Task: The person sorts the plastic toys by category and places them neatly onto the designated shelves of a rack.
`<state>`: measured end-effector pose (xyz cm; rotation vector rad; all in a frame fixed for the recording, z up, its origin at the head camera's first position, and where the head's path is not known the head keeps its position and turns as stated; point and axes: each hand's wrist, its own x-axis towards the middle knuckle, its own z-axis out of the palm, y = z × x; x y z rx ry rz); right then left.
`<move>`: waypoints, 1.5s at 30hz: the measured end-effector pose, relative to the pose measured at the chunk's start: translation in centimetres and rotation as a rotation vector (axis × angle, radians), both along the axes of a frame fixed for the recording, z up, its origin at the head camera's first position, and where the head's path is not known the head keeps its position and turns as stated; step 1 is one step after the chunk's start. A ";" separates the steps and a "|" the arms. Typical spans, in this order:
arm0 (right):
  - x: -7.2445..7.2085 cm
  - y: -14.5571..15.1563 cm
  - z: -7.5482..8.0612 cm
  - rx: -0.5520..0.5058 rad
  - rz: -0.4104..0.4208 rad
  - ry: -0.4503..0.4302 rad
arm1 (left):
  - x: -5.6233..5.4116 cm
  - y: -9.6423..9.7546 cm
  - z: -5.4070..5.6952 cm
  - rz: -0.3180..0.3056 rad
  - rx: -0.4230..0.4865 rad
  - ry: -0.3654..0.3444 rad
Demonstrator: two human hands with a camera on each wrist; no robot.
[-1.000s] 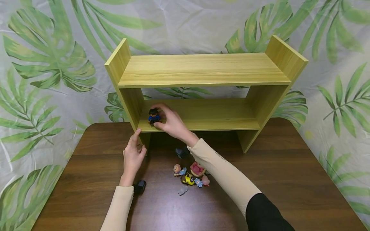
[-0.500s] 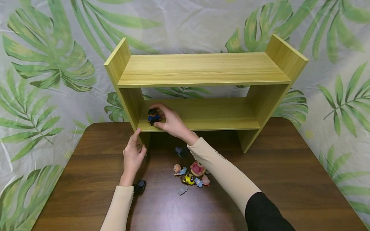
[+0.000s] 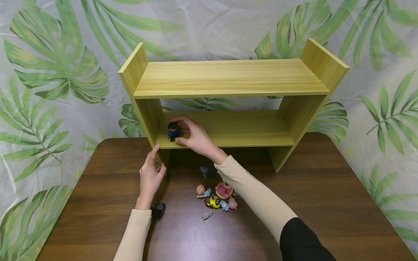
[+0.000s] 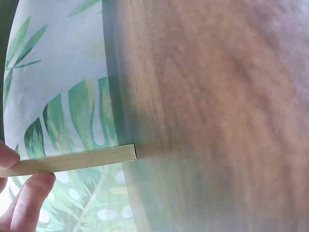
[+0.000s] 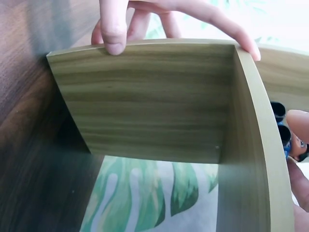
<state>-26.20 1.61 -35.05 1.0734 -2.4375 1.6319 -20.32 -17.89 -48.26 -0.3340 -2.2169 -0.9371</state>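
A small toy figure (image 3: 173, 132) with black hair and a blue top stands at the left end of the middle board of the wooden shelf (image 3: 228, 78). My right hand (image 3: 197, 137) holds it from the right between thumb and fingers. The right wrist view catches part of the figure (image 5: 285, 135) behind the board edge, between the fingertips. Lower down, my left hand (image 3: 150, 177) grips the shelf's left side panel. In the left wrist view, fingers (image 4: 31, 200) lie on both sides of the panel edge (image 4: 91, 158).
Several small toys lie in a group on the brown table (image 3: 277, 217), including a pink one in a round shell (image 3: 223, 190), a yellow and black one (image 3: 213, 202) and a grey one (image 3: 207, 214). A dark object (image 3: 205, 171) sits below the shelf. Leaf-patterned cloth (image 3: 222, 29) hangs behind.
The toy figure stays at the same spot on the board, and my right hand shifts only slightly around it. My left hand keeps its place on the panel.
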 end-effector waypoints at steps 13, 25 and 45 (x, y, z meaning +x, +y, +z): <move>0.7 2.9 -0.6 -0.122 -0.020 -0.015 | 0.0 0.2 -0.1 0.004 0.009 0.002; 2.7 6.2 -1.1 -0.275 0.031 -0.089 | -0.1 0.1 -0.2 0.016 0.009 0.031; 7.0 9.3 -0.5 -0.279 0.014 -0.058 | 0.0 0.2 -0.1 0.022 0.009 0.031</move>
